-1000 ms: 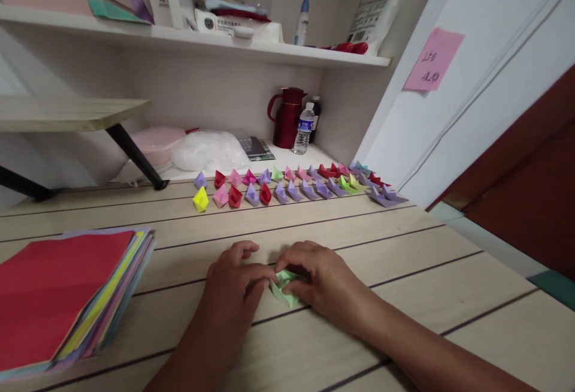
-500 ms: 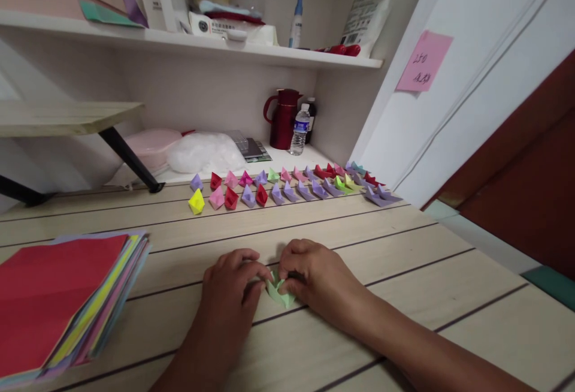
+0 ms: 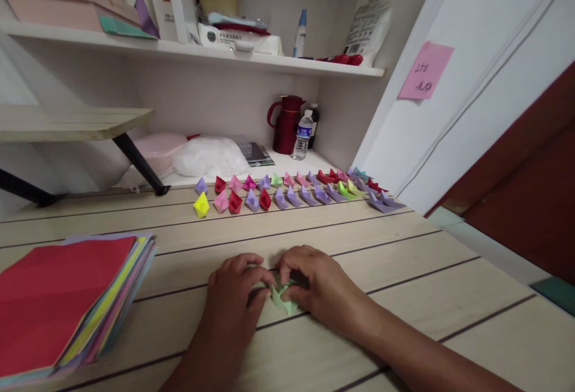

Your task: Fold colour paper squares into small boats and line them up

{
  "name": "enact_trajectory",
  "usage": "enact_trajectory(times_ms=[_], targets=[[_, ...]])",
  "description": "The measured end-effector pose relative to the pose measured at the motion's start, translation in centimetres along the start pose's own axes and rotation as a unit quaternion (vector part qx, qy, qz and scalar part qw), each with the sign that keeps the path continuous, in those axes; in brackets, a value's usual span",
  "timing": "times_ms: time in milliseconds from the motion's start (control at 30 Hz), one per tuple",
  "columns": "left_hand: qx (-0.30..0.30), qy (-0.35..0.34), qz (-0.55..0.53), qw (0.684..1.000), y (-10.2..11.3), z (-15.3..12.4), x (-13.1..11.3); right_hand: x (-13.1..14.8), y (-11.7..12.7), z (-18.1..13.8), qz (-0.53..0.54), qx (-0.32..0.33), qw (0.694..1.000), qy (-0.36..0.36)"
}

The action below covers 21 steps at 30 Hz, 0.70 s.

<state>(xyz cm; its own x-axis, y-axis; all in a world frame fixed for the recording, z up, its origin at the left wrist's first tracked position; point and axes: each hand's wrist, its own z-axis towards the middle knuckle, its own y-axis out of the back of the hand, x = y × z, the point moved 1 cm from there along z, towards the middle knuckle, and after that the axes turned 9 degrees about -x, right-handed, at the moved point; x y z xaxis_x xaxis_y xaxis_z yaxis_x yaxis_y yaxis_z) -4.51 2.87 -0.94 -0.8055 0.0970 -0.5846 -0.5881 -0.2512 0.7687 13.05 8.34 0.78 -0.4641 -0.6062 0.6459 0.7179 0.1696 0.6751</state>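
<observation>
1. Planked table fills the foreground; white shelving rises behind it. All places are given from the stack of coloured sheets, red uppermost, on the table.
2. Green paper: on the table, right of the stack and well apart from it. Folded; its full shape is hidden by fingers.
3. Right hand: farther right of the stack than the green paper. Thumb and forefinger pinch the green paper; remaining fingers curled.
4. Left hand: between the stack and the green paper. Fingers bent, tips of thumb and forefinger close together at the paper's left edge. Whether they grip it or merely touch it cannot be told.
5. Boats: paper, two rows, beyond the stack and to its right, near the table's far edge. Purple, red, pink, green and yellow noted. Those farthest from the stack sit more crowded.
6. Jug: dark red, upright, beyond the stack, to its right. Bottle: clear, blue label, upright, just beside the jug.
7. Riser: wooden top, black legs, beyond the stack.
8. Note: pink, handwritten, far right of the stack and higher.
</observation>
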Motion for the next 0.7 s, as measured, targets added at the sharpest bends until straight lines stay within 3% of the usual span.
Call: enact_trajectory(times_ms=[333,533,700], targets=[[-0.005,-0.001,0.004,1.000,-0.27,-0.15,-0.55,-0.63,-0.23,-0.18,0.062,0.024,0.998,0.000],[-0.035,0.006,-0.026,0.999,-0.39,-0.20,-0.38,-0.64,0.03,0.12,0.040,0.043,0.998,-0.012],[-0.017,-0.004,-0.006,1.000,-0.24,-0.17,-0.45,-0.59,0.01,0.27,0.018,0.038,0.999,-0.010]])
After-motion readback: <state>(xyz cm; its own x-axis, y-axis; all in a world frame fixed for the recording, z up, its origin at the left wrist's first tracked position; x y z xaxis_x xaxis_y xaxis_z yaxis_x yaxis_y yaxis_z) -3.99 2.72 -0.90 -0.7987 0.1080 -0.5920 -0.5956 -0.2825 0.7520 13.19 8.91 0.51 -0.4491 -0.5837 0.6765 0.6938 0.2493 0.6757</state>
